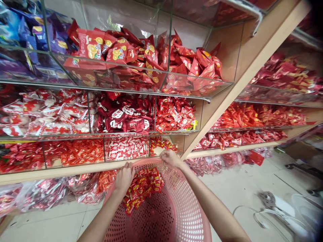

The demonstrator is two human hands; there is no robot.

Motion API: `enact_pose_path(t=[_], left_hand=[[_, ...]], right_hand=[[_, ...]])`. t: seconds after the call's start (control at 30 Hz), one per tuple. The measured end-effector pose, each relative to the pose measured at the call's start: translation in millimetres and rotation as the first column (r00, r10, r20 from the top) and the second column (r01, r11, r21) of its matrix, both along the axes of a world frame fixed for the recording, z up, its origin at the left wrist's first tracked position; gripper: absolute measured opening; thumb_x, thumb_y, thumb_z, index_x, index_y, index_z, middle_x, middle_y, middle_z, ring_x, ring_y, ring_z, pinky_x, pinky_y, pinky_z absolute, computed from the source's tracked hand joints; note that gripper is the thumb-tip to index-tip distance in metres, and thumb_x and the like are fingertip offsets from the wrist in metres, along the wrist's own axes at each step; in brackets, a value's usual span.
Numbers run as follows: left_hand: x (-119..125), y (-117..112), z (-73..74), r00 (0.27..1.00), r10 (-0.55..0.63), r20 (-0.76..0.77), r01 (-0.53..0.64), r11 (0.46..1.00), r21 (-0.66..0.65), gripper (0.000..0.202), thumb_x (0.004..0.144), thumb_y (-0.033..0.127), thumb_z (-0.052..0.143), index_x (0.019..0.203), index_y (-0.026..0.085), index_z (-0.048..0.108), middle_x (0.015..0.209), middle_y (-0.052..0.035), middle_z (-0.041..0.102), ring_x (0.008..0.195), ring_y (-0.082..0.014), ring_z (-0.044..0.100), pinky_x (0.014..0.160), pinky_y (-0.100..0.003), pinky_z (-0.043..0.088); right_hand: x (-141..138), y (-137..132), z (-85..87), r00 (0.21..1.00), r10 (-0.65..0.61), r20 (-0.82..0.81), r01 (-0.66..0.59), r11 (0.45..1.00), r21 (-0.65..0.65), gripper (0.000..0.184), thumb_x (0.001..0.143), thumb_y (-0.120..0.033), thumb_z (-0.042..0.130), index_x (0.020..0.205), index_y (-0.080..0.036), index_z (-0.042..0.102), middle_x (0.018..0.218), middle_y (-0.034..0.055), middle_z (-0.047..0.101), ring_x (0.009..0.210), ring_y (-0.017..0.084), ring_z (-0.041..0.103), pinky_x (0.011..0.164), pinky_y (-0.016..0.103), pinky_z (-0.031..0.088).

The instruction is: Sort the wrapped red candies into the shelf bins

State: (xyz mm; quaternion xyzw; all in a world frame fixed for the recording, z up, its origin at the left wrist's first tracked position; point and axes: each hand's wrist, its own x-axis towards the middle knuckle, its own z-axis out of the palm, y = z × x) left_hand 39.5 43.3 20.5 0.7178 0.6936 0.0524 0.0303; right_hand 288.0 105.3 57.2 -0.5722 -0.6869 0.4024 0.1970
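Note:
A pink perforated plastic basket (176, 215) is tipped up against the lowest shelf, its rim at the shelf edge. My left hand (124, 177) is closed on the basket's rim at the left. My right hand (170, 158) grips the rim at the right, close to the shelf's small bin of red candies (161, 144). A heap of small red-and-yellow wrapped candies (143, 188) lies inside the basket near the rim, between my hands.
Glass-fronted bins hold red snack packets (121, 50), dark red packs (123, 114), white-and-red sweets (126, 148) and blue bags (37, 33). Clear bags of candy (50, 191) lie under the shelf. A wooden upright (227, 101) divides the units. Cables and a fan base (267, 200) lie on the floor at right.

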Motion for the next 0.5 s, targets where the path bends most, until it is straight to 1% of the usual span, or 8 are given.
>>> enact_pose_path(t=[0.03,0.1,0.17,0.2,0.27,0.33,0.4,0.5], left_hand=[[0,0,-0.8,1.0,0.0,-0.007,0.0,1.0,0.005,0.037,0.09,0.028,0.03,0.113,0.014,0.055,0.116,-0.014,0.06,0.087,-0.0211,0.065,0.069,-0.03,0.05],[0,1,-2.0,1.0,-0.002,-0.021,0.002,1.0,0.012,0.037,0.09,0.028,0.03,0.113,0.014,0.055,0.117,-0.0137,0.06,0.087,-0.0214,0.065,0.069,-0.03,0.051],[0,1,-2.3,1.0,0.0,-0.03,0.001,1.0,0.007,0.038,0.09,0.028,0.029,0.114,0.014,0.055,0.118,-0.0135,0.06,0.087,-0.0214,0.065,0.07,-0.03,0.051],[0,1,-2.4,0.999,0.005,-0.034,-0.005,1.0,0.0,0.038,0.09,0.028,0.029,0.115,0.014,0.055,0.119,-0.0138,0.06,0.087,-0.0215,0.065,0.07,-0.031,0.051],[0,2,-2.7,0.999,0.018,-0.035,-0.019,1.0,-0.019,0.039,0.09,0.027,0.03,0.117,0.014,0.055,0.122,-0.0146,0.058,0.087,-0.0214,0.066,0.071,-0.031,0.051],[-1,2,-4.0,0.999,0.029,-0.026,-0.029,0.999,-0.019,0.039,0.09,0.026,0.031,0.118,0.014,0.054,0.124,-0.0149,0.057,0.089,-0.0209,0.065,0.073,-0.031,0.051],[-1,3,-6.2,0.999,0.031,-0.016,-0.031,1.0,-0.004,0.039,0.089,0.026,0.032,0.118,0.015,0.055,0.124,-0.0146,0.057,0.09,-0.0206,0.065,0.074,-0.03,0.051],[-2,3,-9.3,1.0,0.023,-0.016,-0.023,0.999,0.022,0.039,0.09,0.026,0.031,0.118,0.015,0.056,0.123,-0.0141,0.058,0.09,-0.0211,0.065,0.073,-0.031,0.052]], right_hand=[[6,13,3.1,0.993,-0.059,0.105,0.049,0.994,0.095,0.015,0.077,-0.019,0.047,0.079,-0.016,0.062,0.07,0.0034,0.067,0.065,0.014,0.062,0.061,0.022,0.045],[16,35,7.3,0.92,-0.194,0.341,0.122,0.968,0.221,0.019,0.08,-0.022,0.047,0.087,-0.016,0.063,0.087,0.0091,0.068,0.083,0.019,0.062,0.071,0.025,0.044],[22,51,8.0,0.815,-0.284,0.506,0.169,0.95,0.262,0.027,0.083,-0.026,0.046,0.1,-0.015,0.062,0.105,0.0161,0.063,0.1,0.025,0.057,0.079,0.031,0.041],[23,58,6.9,0.78,-0.299,0.549,0.18,0.949,0.261,0.03,0.084,-0.028,0.046,0.106,-0.013,0.061,0.112,0.0193,0.059,0.106,0.028,0.053,0.082,0.033,0.04],[22,69,2.4,0.766,-0.29,0.574,0.179,0.953,0.243,0.038,0.084,-0.031,0.048,0.114,-0.011,0.057,0.122,0.0224,0.053,0.114,0.031,0.047,0.086,0.036,0.038],[19,79,-3.6,0.778,-0.261,0.571,0.161,0.962,0.22,0.046,0.082,-0.036,0.052,0.122,-0.013,0.053,0.129,0.0202,0.048,0.117,0.032,0.045,0.089,0.038,0.037],[15,87,-8.9,0.806,-0.232,0.544,0.154,0.971,0.185,0.055,0.081,-0.043,0.051,0.13,-0.017,0.045,0.136,0.0162,0.043,0.121,0.031,0.043,0.092,0.038,0.036],[9,94,-13.8,0.877,-0.181,0.445,0.152,0.983,0.1,0.066,0.081,-0.052,0.048,0.136,-0.019,0.036,0.14,0.0141,0.039,0.126,0.029,0.038,0.096,0.037,0.034]])
